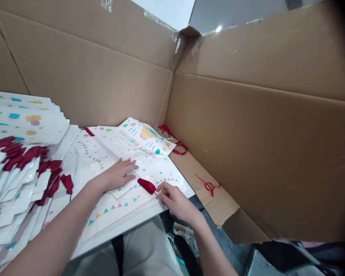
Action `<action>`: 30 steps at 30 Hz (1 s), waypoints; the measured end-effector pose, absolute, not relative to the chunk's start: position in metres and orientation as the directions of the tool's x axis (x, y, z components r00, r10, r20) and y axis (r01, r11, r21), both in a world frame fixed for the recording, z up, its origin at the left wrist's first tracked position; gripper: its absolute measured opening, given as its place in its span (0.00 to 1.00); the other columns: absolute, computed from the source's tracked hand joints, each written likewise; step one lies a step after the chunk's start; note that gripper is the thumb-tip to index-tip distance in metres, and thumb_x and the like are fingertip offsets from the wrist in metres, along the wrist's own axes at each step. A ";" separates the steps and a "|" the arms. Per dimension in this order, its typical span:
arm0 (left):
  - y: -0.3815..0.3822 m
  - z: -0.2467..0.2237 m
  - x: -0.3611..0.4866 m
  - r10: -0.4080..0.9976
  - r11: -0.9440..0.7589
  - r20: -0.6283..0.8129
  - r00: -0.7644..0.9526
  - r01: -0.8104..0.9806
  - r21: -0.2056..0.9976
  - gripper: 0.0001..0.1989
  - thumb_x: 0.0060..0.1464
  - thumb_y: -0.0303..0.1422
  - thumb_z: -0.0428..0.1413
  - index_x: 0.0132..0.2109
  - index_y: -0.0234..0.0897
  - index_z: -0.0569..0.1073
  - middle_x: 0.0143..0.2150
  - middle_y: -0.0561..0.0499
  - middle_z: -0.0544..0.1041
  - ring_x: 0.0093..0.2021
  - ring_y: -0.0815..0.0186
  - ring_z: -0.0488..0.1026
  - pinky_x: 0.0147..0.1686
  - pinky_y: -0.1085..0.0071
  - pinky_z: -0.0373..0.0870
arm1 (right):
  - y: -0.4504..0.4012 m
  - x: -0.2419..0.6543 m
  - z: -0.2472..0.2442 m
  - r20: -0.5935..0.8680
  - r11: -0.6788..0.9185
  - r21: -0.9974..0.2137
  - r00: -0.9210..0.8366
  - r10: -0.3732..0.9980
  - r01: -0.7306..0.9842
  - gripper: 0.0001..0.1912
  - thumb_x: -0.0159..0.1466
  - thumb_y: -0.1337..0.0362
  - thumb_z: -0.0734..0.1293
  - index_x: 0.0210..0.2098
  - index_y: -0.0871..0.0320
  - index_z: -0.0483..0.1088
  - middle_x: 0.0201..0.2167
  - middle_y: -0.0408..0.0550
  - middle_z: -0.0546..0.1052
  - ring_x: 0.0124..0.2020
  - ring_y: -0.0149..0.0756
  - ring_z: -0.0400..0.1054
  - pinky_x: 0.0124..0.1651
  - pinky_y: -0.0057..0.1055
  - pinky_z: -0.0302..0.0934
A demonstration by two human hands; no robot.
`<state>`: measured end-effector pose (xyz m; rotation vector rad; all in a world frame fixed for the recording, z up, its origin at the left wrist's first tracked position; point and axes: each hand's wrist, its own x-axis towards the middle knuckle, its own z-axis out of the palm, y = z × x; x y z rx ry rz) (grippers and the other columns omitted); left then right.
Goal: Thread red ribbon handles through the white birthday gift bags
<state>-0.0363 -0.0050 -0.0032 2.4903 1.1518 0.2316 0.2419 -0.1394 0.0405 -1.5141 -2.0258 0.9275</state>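
My left hand (119, 174) lies flat with fingers spread on a white plastic bag (126, 205) printed with coloured pennants. Just right of it, a folded dark red ribbon (146, 186) rests on the bag near its front edge. The curled fingertips of my right hand (172, 197) meet at the ribbon's right end. A thin dark line shows between ribbon and fingertips; what they pinch is too small to make out. Behind my hands, a bag flap (143, 138) reading "HAPPY BIRTHDAY" is folded up at an angle.
A fanned stack of similar bags (31, 126) with red ribbon ends lies at left. Tall cardboard walls (103, 65) enclose the back and right. A tangled red cord (209, 186) lies on a cardboard flap (224, 205) at right. More red ribbon (180, 148) sits near the corner.
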 end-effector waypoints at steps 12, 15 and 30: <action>-0.006 -0.004 -0.034 0.760 -0.592 0.010 0.650 0.685 0.425 0.28 0.66 0.53 0.45 0.67 0.50 0.66 0.75 0.50 0.56 0.76 0.53 0.47 0.74 0.48 0.39 | -0.111 0.234 0.065 -0.017 0.320 -0.471 -0.371 0.928 0.822 0.14 0.71 0.61 0.61 0.45 0.53 0.78 0.34 0.48 0.80 0.37 0.38 0.70 0.42 0.29 0.55; -0.006 -0.004 -0.034 0.762 -0.593 0.016 0.647 0.687 0.421 0.28 0.66 0.53 0.45 0.67 0.50 0.66 0.75 0.50 0.56 0.76 0.53 0.48 0.73 0.49 0.40 | -0.106 0.225 0.069 -0.036 0.291 -0.421 -0.336 0.941 0.859 0.11 0.69 0.59 0.63 0.41 0.53 0.78 0.32 0.48 0.79 0.37 0.39 0.70 0.39 0.29 0.53; -0.007 -0.005 -0.035 0.758 -0.595 0.011 0.652 0.684 0.421 0.28 0.66 0.53 0.45 0.68 0.50 0.65 0.75 0.50 0.56 0.76 0.53 0.48 0.73 0.50 0.41 | -0.097 0.206 0.065 -0.120 0.264 -0.342 -0.320 0.940 0.902 0.11 0.69 0.64 0.61 0.33 0.57 0.73 0.31 0.50 0.77 0.30 0.35 0.66 0.33 0.31 0.45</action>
